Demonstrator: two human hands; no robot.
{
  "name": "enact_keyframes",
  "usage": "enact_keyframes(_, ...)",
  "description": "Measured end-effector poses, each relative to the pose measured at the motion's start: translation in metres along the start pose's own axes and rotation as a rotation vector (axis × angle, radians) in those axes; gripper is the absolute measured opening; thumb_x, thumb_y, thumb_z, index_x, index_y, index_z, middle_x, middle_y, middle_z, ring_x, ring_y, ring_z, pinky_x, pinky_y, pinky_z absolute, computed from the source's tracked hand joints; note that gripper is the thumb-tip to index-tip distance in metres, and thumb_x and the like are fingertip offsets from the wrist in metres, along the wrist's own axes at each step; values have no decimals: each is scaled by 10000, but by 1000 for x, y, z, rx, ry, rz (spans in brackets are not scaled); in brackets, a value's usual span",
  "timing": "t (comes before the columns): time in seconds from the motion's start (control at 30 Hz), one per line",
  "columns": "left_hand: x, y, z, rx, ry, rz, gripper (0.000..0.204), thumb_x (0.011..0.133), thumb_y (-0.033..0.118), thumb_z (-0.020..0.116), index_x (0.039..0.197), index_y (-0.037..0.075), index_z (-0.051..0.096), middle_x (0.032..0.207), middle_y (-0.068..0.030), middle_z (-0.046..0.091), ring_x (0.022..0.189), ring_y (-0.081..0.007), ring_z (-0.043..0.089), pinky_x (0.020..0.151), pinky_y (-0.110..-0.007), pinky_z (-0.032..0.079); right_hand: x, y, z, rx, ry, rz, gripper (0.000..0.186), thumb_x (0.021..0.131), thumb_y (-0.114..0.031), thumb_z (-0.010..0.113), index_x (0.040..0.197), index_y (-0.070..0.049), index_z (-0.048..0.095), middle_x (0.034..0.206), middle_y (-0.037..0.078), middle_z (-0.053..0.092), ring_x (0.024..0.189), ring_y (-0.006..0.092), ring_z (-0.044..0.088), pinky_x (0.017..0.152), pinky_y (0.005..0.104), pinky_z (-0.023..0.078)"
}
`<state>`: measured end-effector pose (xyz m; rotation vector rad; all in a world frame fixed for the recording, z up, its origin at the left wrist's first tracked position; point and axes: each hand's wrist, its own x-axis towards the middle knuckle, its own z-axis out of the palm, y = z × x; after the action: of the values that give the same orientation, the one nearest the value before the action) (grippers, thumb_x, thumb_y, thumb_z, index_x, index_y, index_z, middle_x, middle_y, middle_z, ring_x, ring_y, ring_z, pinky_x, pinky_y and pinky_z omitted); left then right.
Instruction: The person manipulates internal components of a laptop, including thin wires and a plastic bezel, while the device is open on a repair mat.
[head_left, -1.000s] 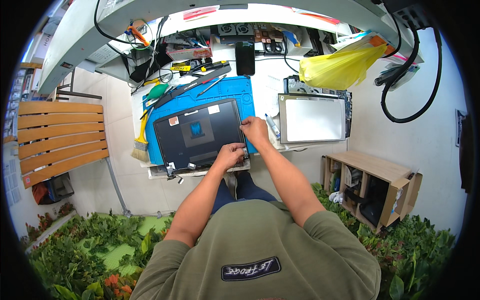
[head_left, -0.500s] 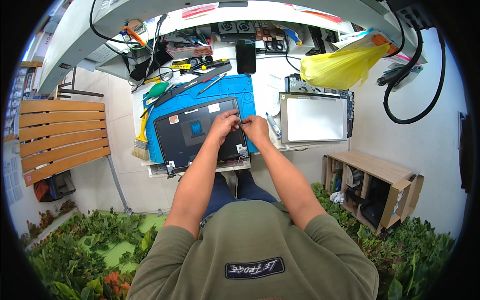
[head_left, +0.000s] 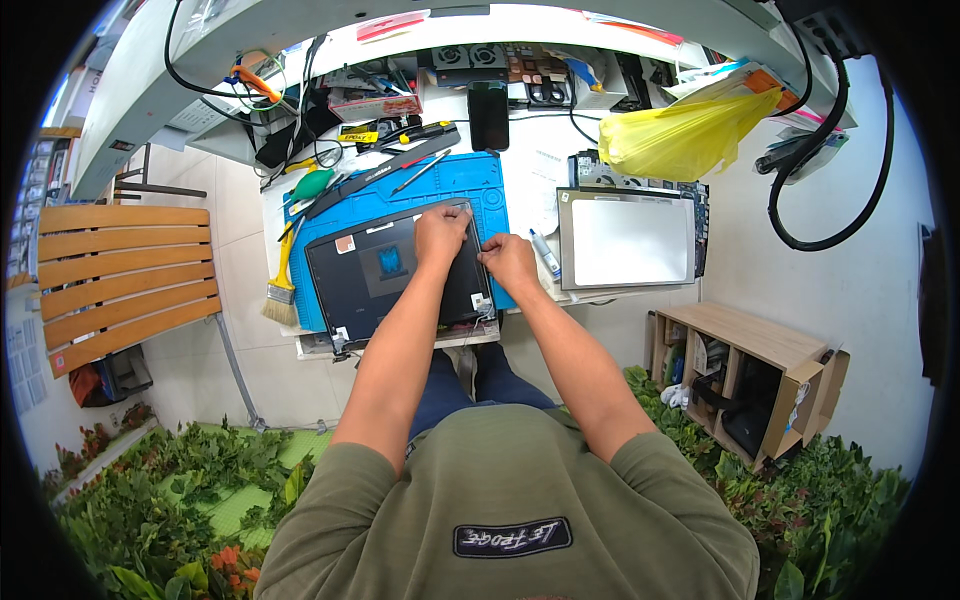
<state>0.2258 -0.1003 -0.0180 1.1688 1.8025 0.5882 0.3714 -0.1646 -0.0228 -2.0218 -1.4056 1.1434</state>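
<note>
A black laptop lid panel point(head_left: 350, 295) lies on a blue work mat point(head_left: 447, 170), metal hinges at its near corners and several small labels on its face. Over its far right corner rests my left hand point(head_left: 440, 236), fingers curled down at the corner and partly hidden by the hand itself. My right hand point(head_left: 510, 262) is beside the panel's right edge, thumb and fingertips pinched together. Whatever sits in either pinch is too small to make out. A white-and-blue tube point(head_left: 546, 252) lies just right of my right hand.
Right of the mat, a flat silver-white panel point(head_left: 632, 240) lies over laptop parts. A phone point(head_left: 489, 115), a yellow-handled brush point(head_left: 281, 290), a green blower bulb point(head_left: 313, 184) and tools surround the mat. A yellow bag point(head_left: 680, 140) and black cable point(head_left: 800, 240) hang at right.
My left hand has moved up toward the panel's far right corner. My right hand has separated from it and sits slightly lower along the right edge.
</note>
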Motion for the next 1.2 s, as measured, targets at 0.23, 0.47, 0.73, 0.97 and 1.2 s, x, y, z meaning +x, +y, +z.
enact_keyframes(0.23, 5, 10, 1, 69, 2, -23, 266, 870, 323, 781, 838, 59, 791, 648, -86, 735, 614, -201, 728, 651, -351, 561, 1, 0, 0, 4, 0, 4, 205, 768, -136, 857, 918, -16, 787, 822, 161, 767, 762, 253, 760, 731, 360, 589)
enact_keyframes(0.47, 7, 5, 4, 54, 39, 2, 279, 886, 319, 783, 870, 40, 767, 671, -82, 742, 591, -175, 719, 636, -334, 557, 4, 2, 3, -13, -6, -1, 191, 763, -117, 852, 904, -9, 781, 812, 148, 770, 766, 241, 763, 737, 349, 591)
enact_keyframes(0.73, 9, 3, 6, 36, 30, 48, 278, 906, 281, 788, 868, 10, 740, 665, -60, 719, 553, -128, 691, 546, -290, 527, 5, 5, 3, 25, -5, 5, 136, 755, -110, 816, 866, -40, 780, 810, 157, 763, 803, 305, 761, 772, 392, 598)
enact_keyframes(0.97, 6, -18, -1, -275, -133, -46, 239, 970, 183, 674, 1098, -6, 745, 757, -55, 696, 597, -122, 665, 537, -252, 512, 3, 1, 2, 35, 2, 6, 149, 754, -123, 823, 873, -41, 786, 817, 166, 761, 790, 304, 760, 757, 396, 596)
enact_keyframes(1.2, -13, -21, 5, -453, -266, -134, 309, 969, 109, 611, 1231, -20, 709, 766, -41, 671, 602, -120, 632, 550, -245, 504, 3, 3, 2, 19, 20, 6, 157, 757, -132, 834, 878, -43, 788, 837, 177, 760, 801, 313, 758, 752, 398, 594)
